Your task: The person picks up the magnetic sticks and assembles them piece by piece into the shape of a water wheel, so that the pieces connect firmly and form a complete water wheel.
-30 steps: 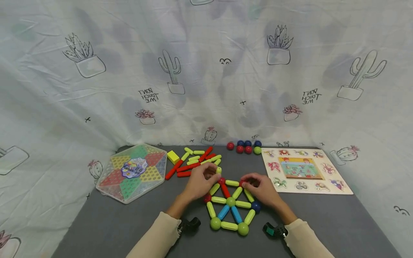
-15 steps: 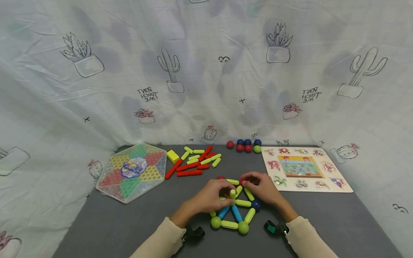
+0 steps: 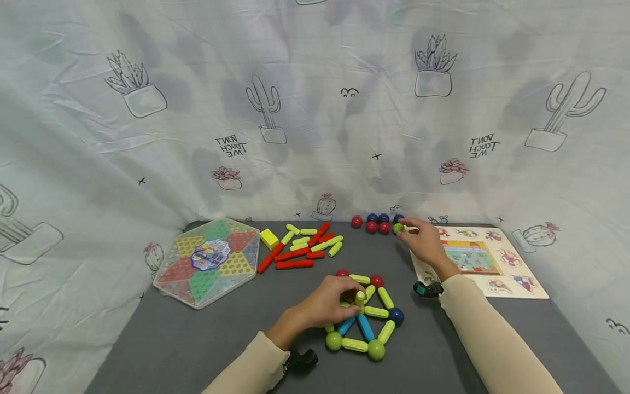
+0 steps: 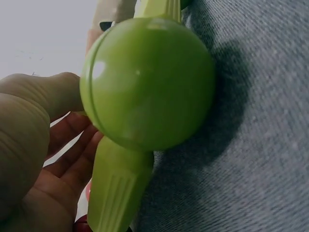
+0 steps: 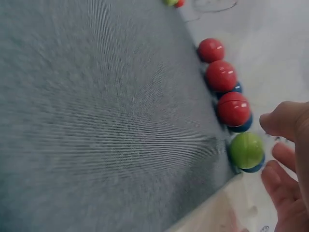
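Note:
My left hand (image 3: 331,302) pinches an upright yellow-green toy rod (image 3: 360,299) over the middle of a flat wheel-shaped frame of rods and balls, hiding the hub ball and part of the left side. The frame's rim carries red balls (image 3: 376,280), a blue ball (image 3: 396,316) and green balls (image 3: 376,350). Close up in the left wrist view, a green ball (image 4: 149,84) covers the pinching fingertips. At the back of the table my right hand (image 3: 424,239) reaches to a loose green ball (image 5: 246,150); thumb and fingers are spread beside it, apart from it in the right wrist view.
Red balls (image 5: 221,76) and blue balls (image 3: 378,218) line up beside the loose green one. Red and yellow-green rods (image 3: 294,264) lie in a pile with a yellow block (image 3: 269,239). A hexagonal game box (image 3: 206,262) sits left; a wooden picture puzzle (image 3: 517,268) sits right, under my right forearm.
My left hand has brought the yellow-green rod from the frame's back left corner to its middle. My right hand has left the red corner ball and moved back and right to the loose green ball.

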The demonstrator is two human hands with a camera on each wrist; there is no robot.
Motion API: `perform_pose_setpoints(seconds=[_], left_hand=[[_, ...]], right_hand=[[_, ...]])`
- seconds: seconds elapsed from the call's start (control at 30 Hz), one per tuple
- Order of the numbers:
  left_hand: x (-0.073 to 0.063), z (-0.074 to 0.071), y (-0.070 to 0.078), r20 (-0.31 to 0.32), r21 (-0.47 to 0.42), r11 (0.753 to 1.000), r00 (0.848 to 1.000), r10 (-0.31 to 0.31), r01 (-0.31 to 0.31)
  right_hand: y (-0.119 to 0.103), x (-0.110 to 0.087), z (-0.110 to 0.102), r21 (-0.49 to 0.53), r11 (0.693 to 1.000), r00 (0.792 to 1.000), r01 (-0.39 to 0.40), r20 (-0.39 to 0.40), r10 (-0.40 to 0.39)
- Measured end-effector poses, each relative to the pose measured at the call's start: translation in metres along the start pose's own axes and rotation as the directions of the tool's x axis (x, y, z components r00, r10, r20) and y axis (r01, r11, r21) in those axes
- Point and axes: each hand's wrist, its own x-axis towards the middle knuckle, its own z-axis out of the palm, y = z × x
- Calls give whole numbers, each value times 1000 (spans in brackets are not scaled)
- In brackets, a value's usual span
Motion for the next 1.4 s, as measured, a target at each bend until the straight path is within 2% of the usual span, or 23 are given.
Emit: perform_pose_setpoints(seconds=[0.13,0.27,0.37,0.43,0.5,0.6,0.67,0.7,0.73,0.8,0.97,1.03,1.1,1.2,1.27,1.33,1.4], left_hand=[[1,1,1,-7,1,1000,1000,-5,5],[1,3,0,-18,-27,1000,1000,-14,13],[2,4,-2,-23,-45,999,1000,-17,16],[2,5,-2,-26,-48,999,1000,-17,16],[2,6,-2,-29,-49,999,999,-16,14],[2,5,-1,-39,-43,999,999,-6,5],[2,4,-2,-47,-28,1000,999,8,-9],[2,4,-2,-49,-23,1000,999,14,-16],[1,4,-3,-50,-20,1000,999,18,-19],[1,4,-3,-57,-6,1000,998,27,-27],[0,4,-4,-65,-15,1000,998,26,-27],[0,4,-4,-63,-18,1000,998,23,-24],[1,3,-4,-55,-19,1000,998,17,-18],[0,-1,-4,-25,-22,1000,1000,0,-1],[-1,-7,-5,2,-60,998,1000,-28,28],[-4,-17,-8,22,-119,992,999,-50,52],[-8,-28,-15,11,-200,978,998,-59,60]], right_hand=[[4,9,4,-80,996,998,36,47,-32],[-3,5,7,-109,991,995,76,71,-69],[-20,-9,9,-37,995,992,95,89,-91],[-39,-23,8,87,990,986,107,117,-117],[-61,-40,6,251,960,973,126,160,-169],[-88,-65,2,472,869,934,147,223,-279],[-98,-80,2,559,815,899,153,263,-349],[-101,-86,4,583,797,884,154,278,-375],[-102,-91,6,600,783,868,163,290,-403],[-103,-97,12,616,771,848,161,313,-427],[-98,-101,20,637,752,830,170,319,-457],[-93,-100,20,653,739,833,163,310,-458],[-85,-98,20,671,723,851,165,274,-449],[-69,-95,24,691,705,909,160,175,-378],[-56,-94,30,702,697,944,148,110,-311],[-46,-93,36,700,705,968,111,84,-236],[-40,-92,42,699,713,980,60,93,-174]])
